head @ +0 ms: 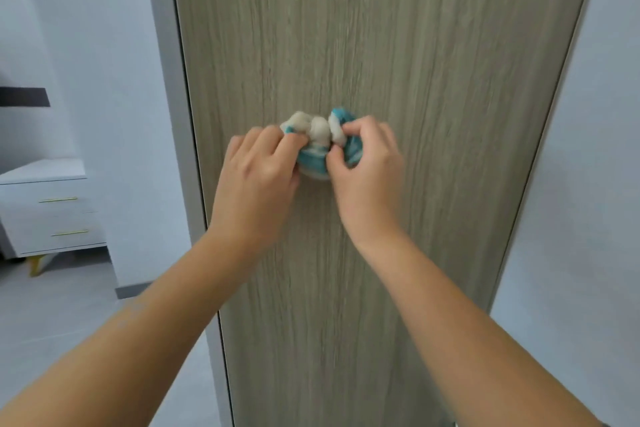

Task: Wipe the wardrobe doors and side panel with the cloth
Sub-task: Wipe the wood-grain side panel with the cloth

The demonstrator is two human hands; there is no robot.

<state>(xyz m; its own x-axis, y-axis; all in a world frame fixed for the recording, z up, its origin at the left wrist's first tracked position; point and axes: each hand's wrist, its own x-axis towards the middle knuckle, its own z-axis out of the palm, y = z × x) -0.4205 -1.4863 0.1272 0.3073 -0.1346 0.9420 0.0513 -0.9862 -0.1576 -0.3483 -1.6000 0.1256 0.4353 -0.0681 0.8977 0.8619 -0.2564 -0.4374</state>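
Wood-grain wardrobe panel [381,45] fills view — left hand [254,180] and right hand [367,170] both grip the bunched cloth [317,149] against it — wiping progress can't be judged.

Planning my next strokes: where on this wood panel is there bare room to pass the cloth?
The wood panel is bare above the cloth to the picture's top, and below it between the forearms. Crowded only mid-panel, where left hand and right hand grip the cloth.
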